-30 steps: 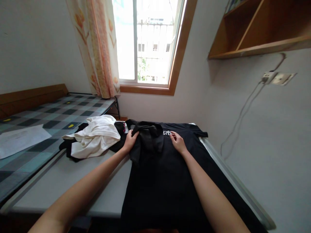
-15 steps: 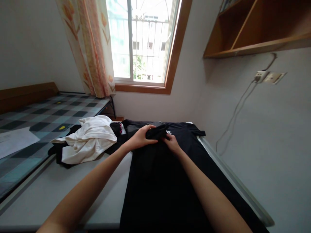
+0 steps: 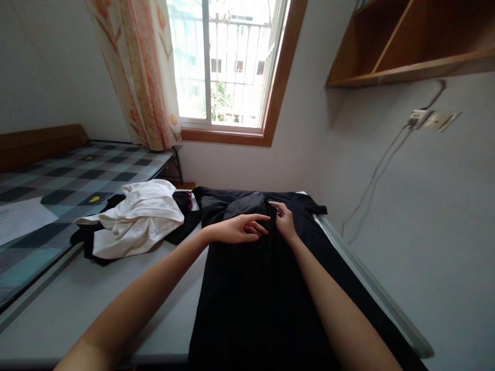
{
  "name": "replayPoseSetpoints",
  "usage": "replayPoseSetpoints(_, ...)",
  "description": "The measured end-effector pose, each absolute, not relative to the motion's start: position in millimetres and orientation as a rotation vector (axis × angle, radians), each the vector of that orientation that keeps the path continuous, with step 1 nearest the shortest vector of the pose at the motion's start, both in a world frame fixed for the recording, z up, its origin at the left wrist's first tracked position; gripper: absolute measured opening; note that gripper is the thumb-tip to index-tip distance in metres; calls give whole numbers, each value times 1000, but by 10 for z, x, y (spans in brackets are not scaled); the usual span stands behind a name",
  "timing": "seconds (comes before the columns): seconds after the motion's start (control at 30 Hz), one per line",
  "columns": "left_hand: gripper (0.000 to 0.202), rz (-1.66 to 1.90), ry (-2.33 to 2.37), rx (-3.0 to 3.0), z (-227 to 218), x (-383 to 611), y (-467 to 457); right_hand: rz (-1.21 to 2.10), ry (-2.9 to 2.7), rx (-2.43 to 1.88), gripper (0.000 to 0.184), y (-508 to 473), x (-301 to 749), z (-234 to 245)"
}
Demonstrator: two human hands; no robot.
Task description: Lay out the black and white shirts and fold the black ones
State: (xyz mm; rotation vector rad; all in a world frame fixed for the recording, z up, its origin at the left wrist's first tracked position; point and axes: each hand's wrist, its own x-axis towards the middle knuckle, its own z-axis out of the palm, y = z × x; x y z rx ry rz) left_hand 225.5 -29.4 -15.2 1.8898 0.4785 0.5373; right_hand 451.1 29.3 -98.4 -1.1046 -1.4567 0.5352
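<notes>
A long black short-sleeved T-shirt point(image 3: 235, 304) lies spread over the white table, one sleeve out toward the wall. On its upper part rests a bunched, rounded piece of dark cloth point(image 3: 247, 204), and I cannot make out whether it belongs to the shirt. My right hand point(image 3: 285, 221) pinches the right edge of this dark cloth between thumb and fingers. Just left of it, my left hand point(image 3: 240, 228) hovers over or lies on the cloth with loosely stretched, parted fingers, gripping nothing.
A white garment point(image 3: 141, 221) lies heaped on black clothes at the left of the white table point(image 3: 150, 304). Beyond stands a bed with a checked mattress point(image 3: 127, 159) and a paper sheet point(image 3: 23, 219). A wall shelf point(image 3: 406, 67) and cable point(image 3: 373, 180) are at right.
My left hand has let go of the dark cloth and come slightly lower, fingers now stretched rightward. The right hand has shifted a little right and up, and the cloth has opened out flatter.
</notes>
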Motion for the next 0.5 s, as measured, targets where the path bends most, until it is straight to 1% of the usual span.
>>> replayPoseSetpoints(0.1,48,676,610,2070,-201,2247,-256,688,-1355,-1059,38,339,4522,-1017)
replayPoseSetpoints(0.17,46,798,821,2265,-253,2204,-205,716,-1271,-1076,40,359,4537,-1037)
replayPoseSetpoints(0.2,49,812,939,2356,-279,2176,-185,710,-1239,-1097,41,360,4547,-1042)
replayPoseSetpoints(0.27,60,707,1110,2481,-321,2125,-164,617,-1221,-1151,44,339,4569,-1036)
replayPoseSetpoints(0.33,71,506,1152,2518,-347,2092,-169,410,-1294,-1197,44,292,4587,-1011)
replayPoseSetpoints(0.43,77,292,1093,2535,-364,2076,-190,131,-1532,-1191,38,208,4587,-965)
replayPoseSetpoints(0.5,80,258,1078,2560,-372,2074,-192,89,-1649,-1152,30,177,4572,-948)
